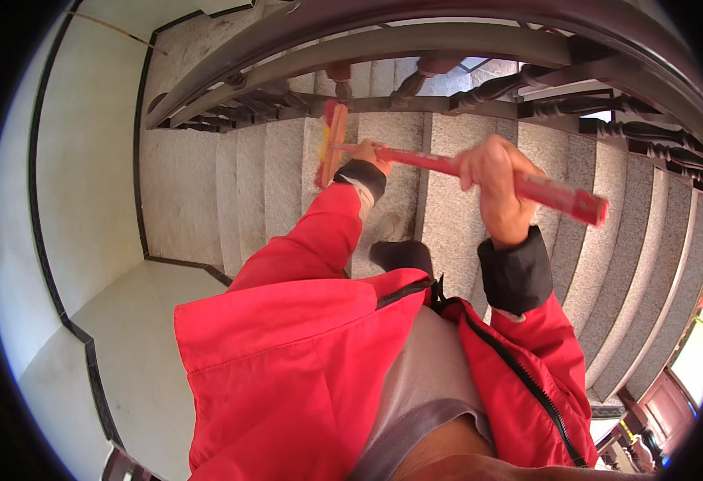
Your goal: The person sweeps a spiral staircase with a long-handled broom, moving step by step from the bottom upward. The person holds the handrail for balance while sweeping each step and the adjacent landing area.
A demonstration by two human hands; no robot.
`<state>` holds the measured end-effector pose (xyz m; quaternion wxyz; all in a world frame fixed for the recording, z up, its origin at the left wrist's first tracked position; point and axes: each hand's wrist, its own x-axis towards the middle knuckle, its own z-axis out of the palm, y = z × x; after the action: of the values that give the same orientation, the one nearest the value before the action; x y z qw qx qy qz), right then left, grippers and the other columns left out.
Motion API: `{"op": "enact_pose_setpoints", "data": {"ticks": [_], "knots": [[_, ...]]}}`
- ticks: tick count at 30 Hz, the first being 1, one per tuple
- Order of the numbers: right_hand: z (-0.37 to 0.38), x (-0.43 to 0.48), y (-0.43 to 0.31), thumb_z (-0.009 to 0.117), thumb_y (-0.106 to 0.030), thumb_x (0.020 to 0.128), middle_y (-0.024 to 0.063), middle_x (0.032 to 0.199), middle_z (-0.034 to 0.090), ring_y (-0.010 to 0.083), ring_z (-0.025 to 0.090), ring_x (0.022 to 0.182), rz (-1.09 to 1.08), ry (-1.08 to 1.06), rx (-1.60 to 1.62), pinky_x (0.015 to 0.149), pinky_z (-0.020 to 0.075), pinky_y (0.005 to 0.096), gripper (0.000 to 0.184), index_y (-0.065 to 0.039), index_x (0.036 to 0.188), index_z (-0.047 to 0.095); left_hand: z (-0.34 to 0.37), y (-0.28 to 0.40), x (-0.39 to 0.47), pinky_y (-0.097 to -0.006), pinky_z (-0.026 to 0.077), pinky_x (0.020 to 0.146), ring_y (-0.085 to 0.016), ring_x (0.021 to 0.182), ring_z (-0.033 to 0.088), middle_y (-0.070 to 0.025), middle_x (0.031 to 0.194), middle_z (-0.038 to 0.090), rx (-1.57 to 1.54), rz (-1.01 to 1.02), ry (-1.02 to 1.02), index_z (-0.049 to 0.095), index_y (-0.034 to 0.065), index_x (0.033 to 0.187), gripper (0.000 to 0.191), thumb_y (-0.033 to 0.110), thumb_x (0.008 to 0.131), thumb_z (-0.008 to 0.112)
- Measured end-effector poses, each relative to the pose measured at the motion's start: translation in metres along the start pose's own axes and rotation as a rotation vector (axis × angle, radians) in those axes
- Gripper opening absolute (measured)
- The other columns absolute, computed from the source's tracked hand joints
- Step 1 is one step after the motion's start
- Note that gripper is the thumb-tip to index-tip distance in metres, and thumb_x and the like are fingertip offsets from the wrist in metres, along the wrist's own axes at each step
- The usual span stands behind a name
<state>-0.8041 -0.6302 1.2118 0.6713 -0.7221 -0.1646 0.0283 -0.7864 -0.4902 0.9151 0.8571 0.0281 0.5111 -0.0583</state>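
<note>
A push broom with a red handle (426, 161) lies slantwise across the view, over the stone stairs (387, 135). My left hand (372, 157) grips the handle close to the broom head (333, 144), which has a reddish block and red and yellow bristles. Further up, near the handle's thick end, my right hand (499, 180) is closed around it. The bristles are over a step near the foot of the balusters; whether they touch it I cannot tell. Both hands are slightly blurred.
A dark wooden banister (435, 45) with turned balusters (411, 87) curves along the far side. Stairs run left and right. A pale wall (93, 150) with dark skirting stands at the left. My dark-clad foot (405, 255) is on a step below me.
</note>
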Motion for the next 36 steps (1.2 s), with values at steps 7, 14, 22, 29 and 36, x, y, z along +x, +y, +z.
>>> {"op": "enact_pose_setpoints", "data": {"ticks": [7,14,22,29,36], "knots": [[0.16,0.029,0.086,0.045,-0.018,0.091,0.0064,0.058,0.046,0.0158,0.05,0.056,-0.013,-0.055,-0.2,0.056,0.0433,0.033,0.034,-0.003,0.061,0.045,-0.103,0.087,0.181,-0.0365,0.047,0.065,-0.021,0.071,0.055,-0.0082,0.077,0.056,0.824,0.458,-0.298,0.046,0.0057,0.083,0.017,0.018,0.076,0.056],[0.178,0.069,0.054,0.041,-0.019,0.093,0.0037,0.058,0.039,0.0144,0.041,0.052,-0.028,0.003,-0.023,0.063,0.0428,0.0336,0.038,-0.005,0.058,0.037,-0.013,0.13,0.079,-0.0292,0.042,0.055,-0.016,0.053,0.043,-0.0017,0.058,0.039,-0.132,-0.064,-0.262,0.037,0.0109,0.064,0.019,0.004,0.08,0.043],[0.216,0.062,0.11,0.037,-0.02,0.095,0.0016,0.059,0.035,0.0128,0.038,0.052,0.15,0.098,-0.03,0.068,0.0454,0.0375,0.036,-0.006,0.061,0.037,-0.075,0.162,0.122,-0.0287,0.039,0.046,-0.016,0.054,0.044,-0.0012,0.061,0.041,0.023,-0.084,-0.082,0.038,0.0124,0.071,0.013,0.011,0.082,0.044],[0.209,0.041,0.083,0.039,-0.024,0.094,0.0029,0.059,0.036,0.0144,0.04,0.05,0.08,-0.031,-0.022,0.064,0.0454,0.0377,0.038,-0.006,0.06,0.039,-0.101,0.166,0.063,-0.0333,0.044,0.053,-0.017,0.054,0.044,-0.0012,0.059,0.04,-0.103,0.006,0.009,0.038,0.0122,0.075,0.012,0.012,0.086,0.042],[0.27,0.046,0.148,0.048,-0.011,0.089,0.0076,0.064,0.051,0.0175,0.05,0.056,-0.135,-0.185,-0.077,0.059,0.045,0.0326,0.021,-0.003,0.069,0.051,-0.103,0.244,0.156,-0.0303,0.042,0.051,-0.015,0.053,0.047,-0.0004,0.057,0.044,-0.024,0.043,-0.179,0.043,0.0107,0.07,0.013,0.011,0.083,0.045]]}}
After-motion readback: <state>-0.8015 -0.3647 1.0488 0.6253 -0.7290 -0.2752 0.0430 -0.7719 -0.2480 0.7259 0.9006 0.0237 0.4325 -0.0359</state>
